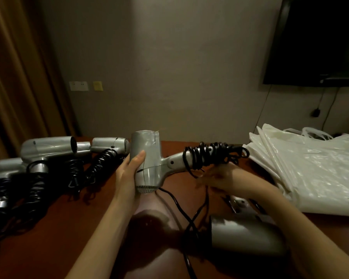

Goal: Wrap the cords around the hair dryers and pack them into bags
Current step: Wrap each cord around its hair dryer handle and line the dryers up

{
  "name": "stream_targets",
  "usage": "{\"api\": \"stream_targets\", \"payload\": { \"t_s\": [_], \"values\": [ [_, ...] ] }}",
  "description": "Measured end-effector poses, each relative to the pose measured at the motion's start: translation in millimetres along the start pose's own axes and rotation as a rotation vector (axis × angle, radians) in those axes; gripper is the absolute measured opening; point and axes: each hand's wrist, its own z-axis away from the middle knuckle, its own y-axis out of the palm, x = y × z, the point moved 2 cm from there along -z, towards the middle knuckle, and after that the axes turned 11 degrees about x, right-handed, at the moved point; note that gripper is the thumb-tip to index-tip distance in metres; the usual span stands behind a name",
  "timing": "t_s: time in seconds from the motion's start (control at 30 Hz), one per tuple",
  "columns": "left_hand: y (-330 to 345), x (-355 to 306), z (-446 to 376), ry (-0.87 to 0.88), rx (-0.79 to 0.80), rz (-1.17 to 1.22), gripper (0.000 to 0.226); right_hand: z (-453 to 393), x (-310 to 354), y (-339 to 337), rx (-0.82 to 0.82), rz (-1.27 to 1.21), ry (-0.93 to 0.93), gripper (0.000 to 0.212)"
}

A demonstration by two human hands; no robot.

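Observation:
My left hand (129,174) grips the barrel of a silver hair dryer (147,158), held above the red-brown table (69,218) with its nozzle pointing up. Its handle points right, with black coiled cord (212,156) wound around it. My right hand (220,178), blurred, sits just under the wrapped handle and holds the loose end of that cord, which hangs down toward the table. A stack of white plastic bags (310,170) lies at the right.
Several more silver dryers (52,148) with black coiled cords (34,190) lie at the left of the table. Another dryer (246,236) lies near my right forearm. A dark TV (320,41) hangs on the wall at top right; curtains hang at left.

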Motion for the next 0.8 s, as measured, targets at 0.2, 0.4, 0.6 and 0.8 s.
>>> {"api": "stream_targets", "payload": {
  "t_s": [0.2,0.4,0.6,0.8],
  "values": [
    [2.6,-0.2,2.2,-0.06,0.201,-0.059,0.065,17.6,-23.5,-6.4,-0.012,0.077,0.138,0.021],
    [8.1,1.5,4.3,-0.041,0.303,-0.295,0.032,12.4,-5.6,-16.1,-0.006,0.124,0.017,0.012],
    [10.2,-4.0,4.6,0.098,0.263,-0.361,0.039,13.7,7.5,-25.1,-0.371,0.538,0.007,0.045],
    [17.8,-4.8,8.4,0.183,0.246,-0.447,0.06,14.7,17.5,-22.3,-0.341,0.178,-0.06,0.019]
  ]
}}
